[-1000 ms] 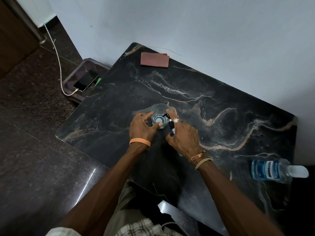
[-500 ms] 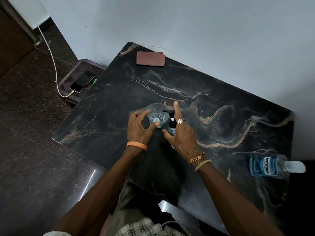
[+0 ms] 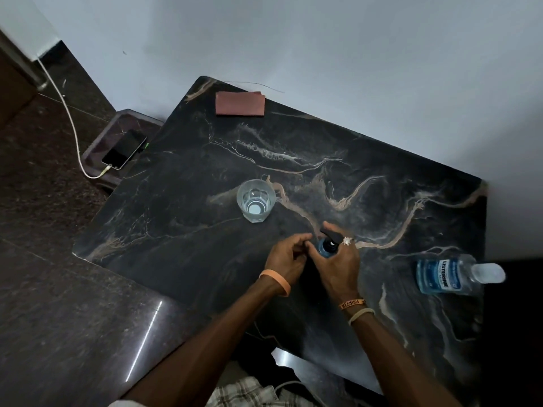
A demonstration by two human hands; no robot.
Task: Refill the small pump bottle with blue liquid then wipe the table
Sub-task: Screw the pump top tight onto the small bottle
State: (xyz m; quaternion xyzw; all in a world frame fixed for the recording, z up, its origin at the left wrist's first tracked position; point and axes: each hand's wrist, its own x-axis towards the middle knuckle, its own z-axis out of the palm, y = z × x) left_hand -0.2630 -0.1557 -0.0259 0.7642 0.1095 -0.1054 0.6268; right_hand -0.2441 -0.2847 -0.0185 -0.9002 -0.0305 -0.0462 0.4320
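Head view is showing the small pump bottle point(image 3: 324, 250) standing upright on the table point(image 3: 182, 230), toward its near edge, with blue showing through its body and the black pump head point(image 3: 329, 231) sitting on top. The right grip point(image 3: 342, 267), a bare hand, is wrapping the bottle from its right side, fingers curled round it. The left grip point(image 3: 286, 258) is hovering just beside the bottle's left side, fingers half curled. Whether their tips are touching the neck I cannot tell. With the bottle's long axis running straight up, any twist of the pump is probably falling to the left grip, which is lying just left of it.
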